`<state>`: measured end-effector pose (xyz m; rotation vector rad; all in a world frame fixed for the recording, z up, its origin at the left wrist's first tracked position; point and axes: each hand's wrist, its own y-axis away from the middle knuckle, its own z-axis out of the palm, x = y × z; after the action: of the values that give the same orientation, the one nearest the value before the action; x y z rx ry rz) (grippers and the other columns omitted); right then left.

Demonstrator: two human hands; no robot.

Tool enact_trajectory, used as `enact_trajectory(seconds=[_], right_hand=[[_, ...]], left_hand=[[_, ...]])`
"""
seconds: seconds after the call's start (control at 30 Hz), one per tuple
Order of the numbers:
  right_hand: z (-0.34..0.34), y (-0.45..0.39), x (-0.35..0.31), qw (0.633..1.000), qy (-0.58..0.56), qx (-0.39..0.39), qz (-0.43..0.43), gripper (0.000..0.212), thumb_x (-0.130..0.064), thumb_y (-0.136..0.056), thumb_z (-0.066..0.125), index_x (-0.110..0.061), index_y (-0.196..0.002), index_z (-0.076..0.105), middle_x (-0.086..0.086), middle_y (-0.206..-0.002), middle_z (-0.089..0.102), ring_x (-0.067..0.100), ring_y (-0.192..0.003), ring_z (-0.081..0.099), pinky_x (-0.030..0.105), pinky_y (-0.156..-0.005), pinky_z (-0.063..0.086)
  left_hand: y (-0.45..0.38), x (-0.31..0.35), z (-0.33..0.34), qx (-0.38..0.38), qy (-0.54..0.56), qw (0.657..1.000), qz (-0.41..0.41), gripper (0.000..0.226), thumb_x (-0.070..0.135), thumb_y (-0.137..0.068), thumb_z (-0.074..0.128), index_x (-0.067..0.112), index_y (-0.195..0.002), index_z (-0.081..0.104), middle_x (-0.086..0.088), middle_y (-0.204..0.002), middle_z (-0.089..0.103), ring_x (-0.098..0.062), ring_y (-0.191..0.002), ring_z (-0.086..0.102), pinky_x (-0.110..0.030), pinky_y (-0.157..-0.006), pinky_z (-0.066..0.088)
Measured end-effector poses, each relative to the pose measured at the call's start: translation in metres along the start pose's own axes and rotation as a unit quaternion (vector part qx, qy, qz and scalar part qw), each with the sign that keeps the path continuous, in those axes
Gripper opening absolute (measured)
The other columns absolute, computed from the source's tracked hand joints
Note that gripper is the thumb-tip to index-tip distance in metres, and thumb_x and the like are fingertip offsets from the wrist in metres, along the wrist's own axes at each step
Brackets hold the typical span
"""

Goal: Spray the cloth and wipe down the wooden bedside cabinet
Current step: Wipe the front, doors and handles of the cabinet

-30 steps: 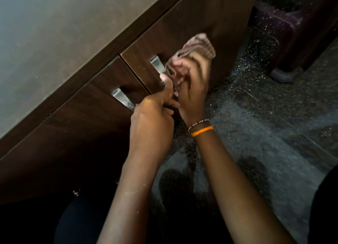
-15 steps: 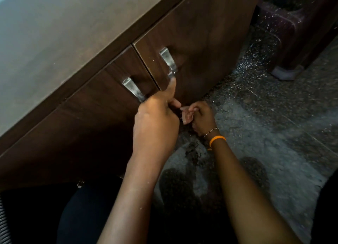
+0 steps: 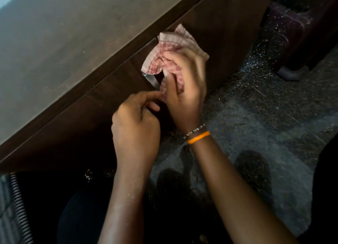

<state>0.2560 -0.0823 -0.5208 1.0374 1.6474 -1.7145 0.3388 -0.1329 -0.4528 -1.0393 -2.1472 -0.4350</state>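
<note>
The wooden bedside cabinet (image 3: 73, 33) fills the upper left, its dark door fronts (image 3: 219, 24) facing the floor side. My right hand (image 3: 184, 90) is shut on a crumpled pink patterned cloth (image 3: 170, 48) and presses it against the door front, just above a metal handle (image 3: 150, 80). The cloth hides the second handle. My left hand (image 3: 135, 123) is right below, its thumb and forefinger pinched at the cloth's lower edge. No spray bottle is in view.
A dark speckled stone floor (image 3: 256, 115) runs along the right, with my shadow on it. A maroon piece of furniture (image 3: 296, 24) with a grey foot stands at the top right. A ribbed hose (image 3: 20, 207) lies at the bottom left.
My right hand has come up from low near the floor with the cloth and now presses it on the door by the handles. My left hand's thumb has dropped from the door gap.
</note>
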Motion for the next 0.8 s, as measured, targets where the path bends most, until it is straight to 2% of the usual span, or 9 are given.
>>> enact_trajectory(seconds=[0.13,0.23,0.3,0.37,0.43,0.5,0.57,0.67,0.8], right_hand=[[0.018,0.027,0.029,0.997,0.063,0.029,0.034,0.025,0.01,-0.082,0.053,-0.001,-0.101,0.067,0.016,-0.111,0.061,0.024,-0.105,0.055,0.037,-0.095,0.045],[0.007,0.058,0.067,0.984,0.073,-0.008,0.164,0.027,0.014,-0.078,0.052,-0.001,-0.096,0.065,0.012,-0.108,0.059,0.025,-0.104,0.058,0.032,-0.093,0.047],[-0.007,0.063,0.089,0.961,0.061,0.013,0.271,0.023,0.007,-0.078,0.052,0.0,-0.095,0.065,0.017,-0.1,0.061,0.027,-0.095,0.061,0.035,-0.086,0.05],[-0.022,0.058,0.089,0.946,0.018,0.047,0.32,0.023,0.002,-0.077,0.05,0.001,-0.096,0.062,0.013,-0.096,0.061,0.016,-0.091,0.06,0.026,-0.081,0.048],[-0.028,0.044,0.071,0.953,-0.03,0.072,0.292,0.024,0.011,-0.081,0.049,0.003,-0.101,0.058,0.006,-0.095,0.057,-0.005,-0.089,0.057,0.014,-0.082,0.045],[-0.029,0.027,0.043,0.965,-0.073,0.099,0.231,0.034,0.021,-0.081,0.046,0.003,-0.109,0.053,0.002,-0.097,0.055,-0.011,-0.093,0.056,0.008,-0.085,0.045],[-0.022,0.007,0.021,0.981,-0.084,0.096,0.143,0.035,0.02,-0.08,0.051,-0.001,-0.109,0.052,0.001,-0.099,0.052,0.001,-0.099,0.059,0.015,-0.088,0.046],[-0.006,-0.013,0.02,0.997,0.019,0.04,0.056,0.026,0.003,-0.072,0.065,-0.009,-0.096,0.061,0.004,-0.105,0.048,0.025,-0.101,0.052,0.028,-0.092,0.04],[0.005,-0.013,0.024,0.996,0.032,0.066,0.056,0.036,-0.001,-0.067,0.056,-0.02,-0.098,0.052,0.009,-0.108,0.044,0.031,-0.1,0.051,0.044,-0.091,0.044]], left_hand=[[0.0,0.001,0.007,-0.013,-0.015,1.0,-0.011,0.048,-0.001,-0.082,0.037,0.033,-0.097,0.068,0.011,-0.078,0.063,-0.013,-0.067,0.056,-0.026,-0.063,0.04],[0.002,-0.001,0.007,-0.02,-0.017,0.999,-0.023,0.049,-0.002,-0.084,0.037,0.031,-0.099,0.069,0.011,-0.078,0.062,-0.009,-0.061,0.052,-0.024,-0.055,0.035],[0.005,-0.001,0.006,-0.024,-0.015,0.999,-0.028,0.049,-0.003,-0.085,0.036,0.031,-0.098,0.069,0.011,-0.077,0.061,-0.007,-0.055,0.047,-0.023,-0.049,0.031],[0.007,-0.001,0.004,-0.028,-0.012,0.999,-0.028,0.049,-0.002,-0.086,0.036,0.032,-0.097,0.069,0.011,-0.075,0.06,-0.006,-0.051,0.044,-0.023,-0.047,0.029],[0.008,0.0,0.003,-0.031,-0.013,0.999,-0.023,0.049,-0.002,-0.085,0.036,0.032,-0.097,0.069,0.011,-0.074,0.06,-0.006,-0.051,0.044,-0.023,-0.047,0.03],[0.009,0.0,0.004,-0.033,-0.014,0.999,-0.017,0.048,-0.001,-0.084,0.036,0.032,-0.097,0.069,0.011,-0.075,0.061,-0.008,-0.054,0.046,-0.024,-0.051,0.032],[0.009,0.0,0.004,-0.03,-0.013,0.999,-0.012,0.047,0.003,-0.082,0.036,0.033,-0.096,0.07,0.012,-0.076,0.062,-0.012,-0.059,0.05,-0.026,-0.056,0.035],[0.008,0.001,0.003,-0.024,-0.013,1.0,-0.006,0.046,0.008,-0.08,0.035,0.033,-0.096,0.069,0.013,-0.078,0.063,-0.014,-0.065,0.054,-0.026,-0.059,0.038],[0.007,0.002,0.003,-0.027,-0.015,0.999,-0.018,0.046,0.003,-0.083,0.038,0.033,-0.096,0.069,0.013,-0.08,0.064,-0.014,-0.068,0.057,-0.026,-0.059,0.039]])
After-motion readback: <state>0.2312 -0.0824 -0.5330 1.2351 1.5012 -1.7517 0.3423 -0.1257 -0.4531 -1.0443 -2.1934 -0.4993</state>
